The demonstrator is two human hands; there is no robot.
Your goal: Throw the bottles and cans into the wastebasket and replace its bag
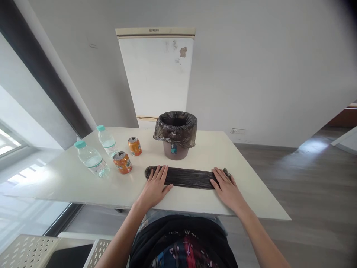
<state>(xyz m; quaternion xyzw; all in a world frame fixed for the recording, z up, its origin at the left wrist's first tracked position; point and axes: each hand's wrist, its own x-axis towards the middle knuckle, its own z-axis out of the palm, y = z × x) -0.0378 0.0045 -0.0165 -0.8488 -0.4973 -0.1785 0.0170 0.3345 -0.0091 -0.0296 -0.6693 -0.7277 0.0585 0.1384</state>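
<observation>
Left hand (155, 186) and right hand (227, 188) lay flat, fingers spread, on the 9 and 3 o'clock ends of a long folded black plastic bag (186, 177), mostly hiding both tips.

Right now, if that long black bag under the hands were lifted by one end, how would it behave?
The black bag lies flat and crinkled under the left hand and right hand, so it would probably droop and unfold, not stay stiff. It looks thin, so likely light. Its glossy film may slide on the smooth table.
</observation>
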